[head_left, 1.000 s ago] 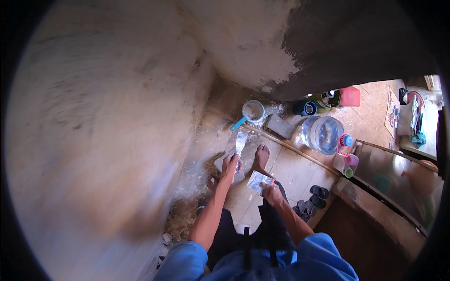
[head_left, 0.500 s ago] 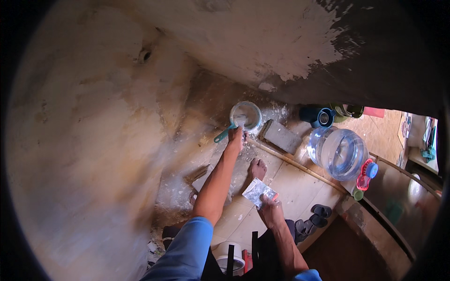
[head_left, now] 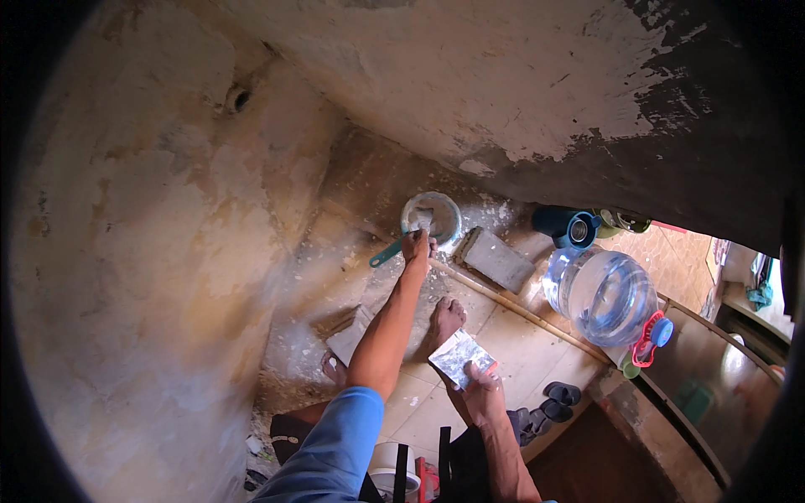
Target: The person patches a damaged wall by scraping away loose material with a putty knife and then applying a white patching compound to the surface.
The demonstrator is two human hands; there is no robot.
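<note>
Compared with one second ago, we find the left hand (head_left: 417, 246) farther forward. The narrow scraper (head_left: 424, 218), then apart from the pan (head_left: 454, 210), now shows its blade inside the rim. We judge that this puts the active step at the pan. We cannot confirm whether the blade touches the contents.

Hand state: we hold the left fingers closed around the narrow scraper at the pan's near edge. We grip the wide scraper (head_left: 455, 358) with the right hand (head_left: 484, 394), thumb on top, its pale-smeared face turned up. It is well apart from the pan, near the right foot.

Containers:
- Pan: round, with a teal handle, on the spattered floor near the wall corner. It holds a pale grey material; we cannot read the depth.
- Jug (head_left: 616, 293): large and clear, with a blue cap and a red carrying grip. We cannot tell its fill level.
- Blue vessel (head_left: 557, 223): just beyond the jug; contents not legible.
- Green cup (head_left: 631, 367): near the jug's capped end; contents hidden.
- White bucket (head_left: 385, 457): below us, partly hidden by dark straps; contents not discernible.

A grey block (head_left: 499, 258) lies between pan and jug.
</note>
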